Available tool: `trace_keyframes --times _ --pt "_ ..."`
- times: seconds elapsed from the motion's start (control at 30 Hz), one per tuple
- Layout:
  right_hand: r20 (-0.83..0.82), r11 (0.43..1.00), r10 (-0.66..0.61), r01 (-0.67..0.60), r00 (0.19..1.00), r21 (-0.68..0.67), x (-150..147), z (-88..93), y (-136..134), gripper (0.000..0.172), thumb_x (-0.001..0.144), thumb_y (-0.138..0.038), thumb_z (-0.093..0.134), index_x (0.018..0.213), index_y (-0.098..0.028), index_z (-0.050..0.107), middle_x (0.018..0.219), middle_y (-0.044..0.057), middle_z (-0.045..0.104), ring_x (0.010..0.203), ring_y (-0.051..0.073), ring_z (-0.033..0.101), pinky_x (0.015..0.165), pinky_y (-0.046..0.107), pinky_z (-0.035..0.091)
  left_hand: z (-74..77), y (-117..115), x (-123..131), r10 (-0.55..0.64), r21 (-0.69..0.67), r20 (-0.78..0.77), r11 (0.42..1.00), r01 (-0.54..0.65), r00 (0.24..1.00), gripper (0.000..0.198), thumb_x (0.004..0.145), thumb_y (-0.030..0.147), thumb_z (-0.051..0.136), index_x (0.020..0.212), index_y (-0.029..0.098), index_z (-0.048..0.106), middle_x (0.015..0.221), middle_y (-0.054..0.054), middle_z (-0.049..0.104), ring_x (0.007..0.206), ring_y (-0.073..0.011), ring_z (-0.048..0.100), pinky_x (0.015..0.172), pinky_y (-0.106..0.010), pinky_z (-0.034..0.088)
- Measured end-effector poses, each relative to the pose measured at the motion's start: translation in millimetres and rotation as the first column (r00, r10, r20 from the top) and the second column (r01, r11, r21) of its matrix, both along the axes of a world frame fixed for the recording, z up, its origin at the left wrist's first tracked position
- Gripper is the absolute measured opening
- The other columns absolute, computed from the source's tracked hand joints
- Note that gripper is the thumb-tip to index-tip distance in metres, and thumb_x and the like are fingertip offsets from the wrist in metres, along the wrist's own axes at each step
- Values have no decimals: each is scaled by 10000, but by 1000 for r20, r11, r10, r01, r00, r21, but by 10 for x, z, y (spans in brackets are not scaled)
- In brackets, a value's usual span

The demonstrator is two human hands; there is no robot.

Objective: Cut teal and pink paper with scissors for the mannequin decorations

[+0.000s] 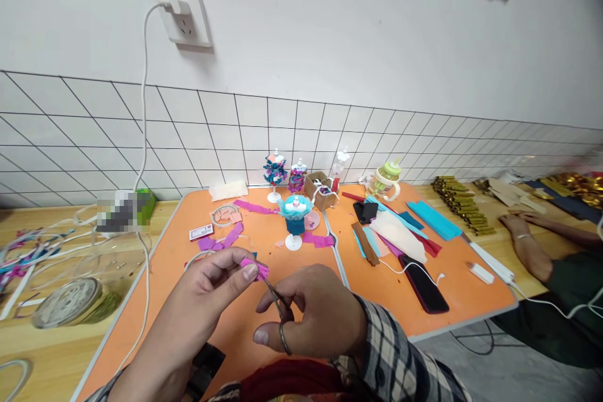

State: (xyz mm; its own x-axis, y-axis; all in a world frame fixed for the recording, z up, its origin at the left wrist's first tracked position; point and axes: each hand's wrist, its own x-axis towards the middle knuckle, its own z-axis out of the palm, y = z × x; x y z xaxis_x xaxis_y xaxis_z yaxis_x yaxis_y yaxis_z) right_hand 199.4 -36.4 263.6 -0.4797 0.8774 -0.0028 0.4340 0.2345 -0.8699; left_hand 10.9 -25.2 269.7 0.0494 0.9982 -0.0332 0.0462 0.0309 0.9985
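Between the thumb and fingers of my left hand [219, 286] is a small folded piece of pink crepe paper [255, 268]. My right hand [313, 308] has its fingers in the loops of a pair of scissors [277, 308], whose blades point up and left and meet the paper's edge. Just beyond my hands stands a small white dress form [295, 217] wrapped in dark blue and light blue paper. Farther back are a dress form in teal and purple ruffles [275, 171] and one in purple [297, 177].
On the orange table [282, 276] lie purple paper strips [228, 239], blue crepe paper [433, 220], a phone [424, 284] and a cardboard box [320, 190]. A lidded cup [387, 181] stands at the back. A white cable [144, 94] runs down at left. A co-worker's arm [532, 251] rests at right.
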Motion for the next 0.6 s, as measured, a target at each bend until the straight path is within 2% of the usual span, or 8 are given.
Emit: trace_keyframes --times 0.23,0.43,0.6 --pt "-9 1000 22 -22 1000 20 45 8 17 245 709 -337 827 934 -240 812 601 -65 640 524 85 500 542 223 352 -40 -2 -42 -36 -13 -28 999 36 999 229 768 472 792 743 245 774 722 -26 702 741 -217 625 697 -292 501" --pt "15 1000 14 -14 1000 25 38 -25 26 300 700 -354 827 979 -246 816 614 -60 673 528 88 525 559 224 366 -40 0 -42 -52 -56 -10 997 51 999 199 778 436 788 740 243 758 728 -8 710 762 -204 637 730 -275 503" --pt "38 999 6 -7 999 35 13 -50 13 325 699 -365 825 1000 -240 815 643 -50 696 539 92 547 573 227 381 -49 -10 -35 -37 -36 1 999 37 999 187 779 436 787 760 251 773 749 -10 735 757 -201 653 715 -269 515"
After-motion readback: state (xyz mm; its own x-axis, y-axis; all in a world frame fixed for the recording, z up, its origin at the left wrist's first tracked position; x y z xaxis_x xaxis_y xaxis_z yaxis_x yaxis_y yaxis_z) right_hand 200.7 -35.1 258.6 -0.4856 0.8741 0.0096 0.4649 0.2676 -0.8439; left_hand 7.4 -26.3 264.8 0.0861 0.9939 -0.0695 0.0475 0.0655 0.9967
